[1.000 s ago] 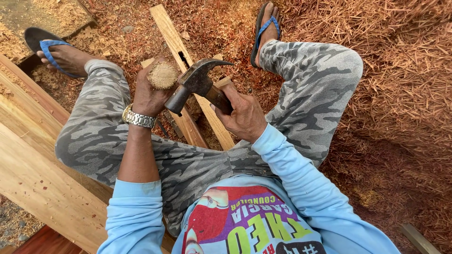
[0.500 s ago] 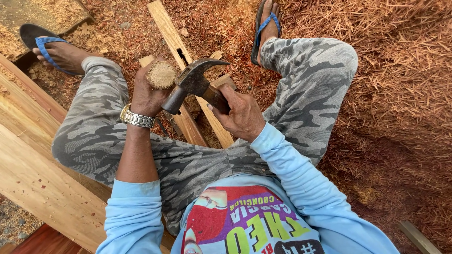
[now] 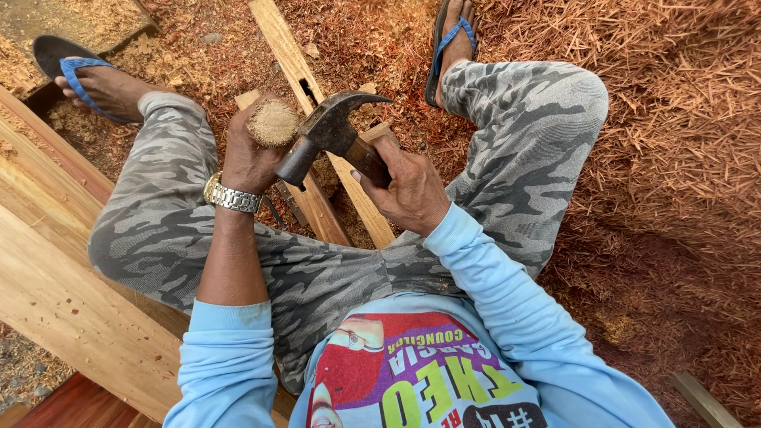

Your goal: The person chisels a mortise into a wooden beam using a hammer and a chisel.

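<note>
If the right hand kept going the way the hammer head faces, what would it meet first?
The right hand holds a claw hammer whose striking face points down-left toward the left hand. First contact would likely be that hand or the rounded wooden piece it grips; depth is unclear.

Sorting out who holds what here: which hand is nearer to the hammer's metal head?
Right. The right hand grips the hammer by its handle just below the head; the left hand, beside the head, holds a round wooden piece.
</note>
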